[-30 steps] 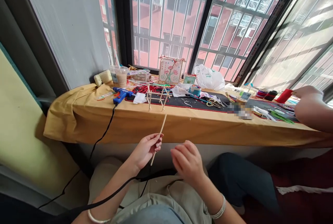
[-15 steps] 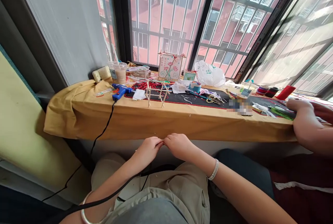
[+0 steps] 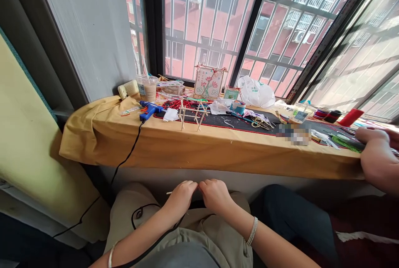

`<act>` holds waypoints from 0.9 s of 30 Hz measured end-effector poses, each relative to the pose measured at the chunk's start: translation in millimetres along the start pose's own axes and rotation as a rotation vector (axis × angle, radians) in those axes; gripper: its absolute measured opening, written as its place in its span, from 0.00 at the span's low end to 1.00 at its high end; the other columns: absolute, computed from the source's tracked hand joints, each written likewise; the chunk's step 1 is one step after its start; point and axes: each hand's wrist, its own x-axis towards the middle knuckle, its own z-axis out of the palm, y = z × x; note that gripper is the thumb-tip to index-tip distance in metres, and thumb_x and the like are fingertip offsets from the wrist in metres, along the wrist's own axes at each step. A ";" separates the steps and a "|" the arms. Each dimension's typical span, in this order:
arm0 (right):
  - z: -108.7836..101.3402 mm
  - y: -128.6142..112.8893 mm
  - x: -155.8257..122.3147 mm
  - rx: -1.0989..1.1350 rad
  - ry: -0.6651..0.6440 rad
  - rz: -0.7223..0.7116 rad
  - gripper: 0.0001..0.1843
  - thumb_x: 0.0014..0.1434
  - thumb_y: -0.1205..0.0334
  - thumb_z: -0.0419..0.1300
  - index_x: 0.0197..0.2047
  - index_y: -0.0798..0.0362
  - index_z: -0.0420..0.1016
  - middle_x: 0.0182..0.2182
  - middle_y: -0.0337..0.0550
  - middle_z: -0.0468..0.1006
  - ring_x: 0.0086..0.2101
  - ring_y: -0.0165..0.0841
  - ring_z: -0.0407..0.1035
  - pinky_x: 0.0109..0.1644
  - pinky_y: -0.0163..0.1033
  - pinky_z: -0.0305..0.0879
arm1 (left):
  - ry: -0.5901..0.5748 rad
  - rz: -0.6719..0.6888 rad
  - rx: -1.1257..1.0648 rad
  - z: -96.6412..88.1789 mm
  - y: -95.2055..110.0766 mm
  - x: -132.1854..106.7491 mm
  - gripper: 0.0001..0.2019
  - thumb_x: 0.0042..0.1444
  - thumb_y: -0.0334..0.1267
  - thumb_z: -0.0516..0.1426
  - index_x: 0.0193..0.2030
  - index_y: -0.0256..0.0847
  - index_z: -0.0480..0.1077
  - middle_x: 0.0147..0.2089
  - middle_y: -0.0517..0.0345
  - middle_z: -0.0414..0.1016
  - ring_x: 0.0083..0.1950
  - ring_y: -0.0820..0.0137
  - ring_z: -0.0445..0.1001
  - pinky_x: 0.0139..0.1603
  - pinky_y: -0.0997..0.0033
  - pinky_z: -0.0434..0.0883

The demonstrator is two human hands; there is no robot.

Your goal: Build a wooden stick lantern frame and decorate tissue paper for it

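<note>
Above my lap, my left hand (image 3: 183,196) and my right hand (image 3: 215,195) meet with fingers closed, just below the table edge. The pale end of a thin wooden stick (image 3: 168,193) pokes out to the left of my left hand; its other part is hidden by the fingers. What my right fingertips pinch cannot be made out. Straight ahead on the table edge stands a small frame of thin wooden sticks (image 3: 192,115). Left of it lie a blue glue gun (image 3: 150,110) and a folded white tissue (image 3: 171,114).
A yellow cloth (image 3: 149,147) covers the table. Behind stand a drink cup (image 3: 147,88), a flower picture (image 3: 208,83) and a plastic bag (image 3: 256,92). Scissors (image 3: 262,123) lie on the dark mat. At right is another person's hand (image 3: 375,147). The glue gun's black cord (image 3: 129,151) hangs down.
My two hands have moved down toward my lap, still together. The stick end shows more clearly left of my left hand. The view has shifted slightly.
</note>
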 end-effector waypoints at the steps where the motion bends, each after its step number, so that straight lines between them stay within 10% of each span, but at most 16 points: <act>1: 2.1 -1.2 -0.6 0.005 0.002 0.016 0.09 0.55 0.71 0.51 0.36 0.54 0.71 0.32 0.44 0.77 0.33 0.36 0.72 0.31 0.34 0.60 | -0.001 -0.006 0.008 0.6 0.5 0.0 0.08 0.59 0.28 0.49 0.33 0.35 0.68 0.35 0.58 0.71 0.39 0.70 0.70 0.42 0.65 0.67; 17: 9.8 -12.5 -1.0 -0.006 0.040 0.154 0.10 0.54 0.75 0.51 0.35 0.57 0.71 0.29 0.50 0.76 0.30 0.38 0.72 0.28 0.36 0.59 | 0.055 -0.075 0.065 10.8 3.3 1.8 0.08 0.60 0.37 0.52 0.34 0.35 0.68 0.34 0.59 0.71 0.36 0.71 0.71 0.39 0.65 0.69; 27: 2.5 13.7 -6.8 0.019 0.125 -0.066 0.13 0.61 0.66 0.47 0.32 0.56 0.72 0.27 0.45 0.76 0.29 0.33 0.70 0.29 0.35 0.53 | 0.033 0.084 0.008 -4.5 5.9 5.0 0.13 0.61 0.30 0.44 0.34 0.37 0.70 0.34 0.52 0.75 0.36 0.67 0.72 0.36 0.68 0.67</act>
